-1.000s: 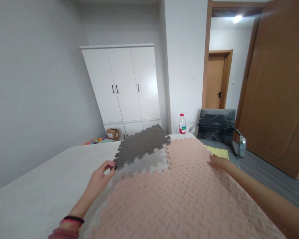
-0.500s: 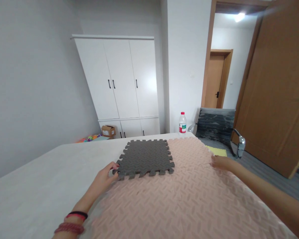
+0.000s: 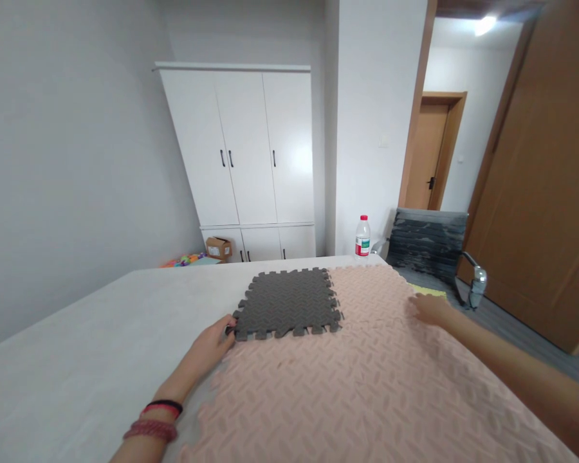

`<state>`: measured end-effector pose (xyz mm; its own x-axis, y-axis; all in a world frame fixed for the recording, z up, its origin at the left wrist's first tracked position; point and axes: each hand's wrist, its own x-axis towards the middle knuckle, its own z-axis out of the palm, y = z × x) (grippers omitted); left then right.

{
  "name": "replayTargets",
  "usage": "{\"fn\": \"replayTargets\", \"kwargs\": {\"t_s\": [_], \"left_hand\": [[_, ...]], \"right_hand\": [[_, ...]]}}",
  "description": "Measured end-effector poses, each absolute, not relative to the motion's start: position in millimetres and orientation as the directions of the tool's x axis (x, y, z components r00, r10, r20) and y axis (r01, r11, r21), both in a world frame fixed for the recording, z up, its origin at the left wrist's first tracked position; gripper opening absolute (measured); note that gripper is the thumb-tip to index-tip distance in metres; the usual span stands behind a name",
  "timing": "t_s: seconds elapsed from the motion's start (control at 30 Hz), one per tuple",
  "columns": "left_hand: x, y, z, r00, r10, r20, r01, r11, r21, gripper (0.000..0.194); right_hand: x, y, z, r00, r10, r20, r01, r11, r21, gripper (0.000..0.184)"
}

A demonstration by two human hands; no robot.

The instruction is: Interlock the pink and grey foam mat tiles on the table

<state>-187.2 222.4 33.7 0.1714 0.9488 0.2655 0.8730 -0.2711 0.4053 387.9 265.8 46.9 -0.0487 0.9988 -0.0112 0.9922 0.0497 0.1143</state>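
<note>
The left hand (image 3: pixel 215 344) pinches the near left corner of the dark grey foam tile (image 3: pixel 289 302) between thumb and fingers; the tile lies roughly flat on the far part of the white bench (image 3: pixel 101 341), its toothed right side against the far section of the pink foam mat (image 3: pixel 357 386) and its near side along the mat's nearer section; whether the teeth are meshed with the pink ones, I cannot tell. The right hand (image 3: pixel 429 308) is at the mat's right edge, fingers pointing left over it; I cannot tell whether it grips that edge or only rests there. Bands (image 3: pixel 154 424), black, bright red and dull red, circle the left wrist; at the bench's far right stands a clear bottle (image 3: pixel 362 238) with a red cap, upright; beyond it to the right is a dark chair (image 3: pixel 427 244), with something yellow (image 3: pixel 429 292) partly showing near it; a white cabinet (image 3: pixel 251 148) stands on the far side, a cardboard box (image 3: pixel 219 248) before its lower left.
</note>
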Motion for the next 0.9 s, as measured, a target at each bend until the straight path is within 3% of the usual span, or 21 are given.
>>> {"fn": "replayTargets", "kwargs": {"t_s": [0.17,0.3,0.63,0.9], "left_hand": [[-184,216,34,0.162,0.956,0.246,0.864,-0.258,0.432,0.025],[-184,216,31,0.166,0.954,0.250,0.880,-0.258,0.400,0.023],[-179,215,27,0.167,0.951,0.261,0.870,-0.267,0.414,0.022],[-176,218,23,0.181,0.947,0.264,0.868,-0.280,0.409,0.018]], "right_hand": [[299,267,41,-0.336,0.942,0.016,0.941,0.336,-0.051,0.050],[238,271,31,-0.454,0.889,0.068,0.867,0.458,-0.197,0.057],[227,290,15,-0.504,0.854,0.131,0.723,0.500,-0.477,0.058],[232,297,3,-0.468,0.865,0.179,0.673,0.481,-0.562,0.058]]}}
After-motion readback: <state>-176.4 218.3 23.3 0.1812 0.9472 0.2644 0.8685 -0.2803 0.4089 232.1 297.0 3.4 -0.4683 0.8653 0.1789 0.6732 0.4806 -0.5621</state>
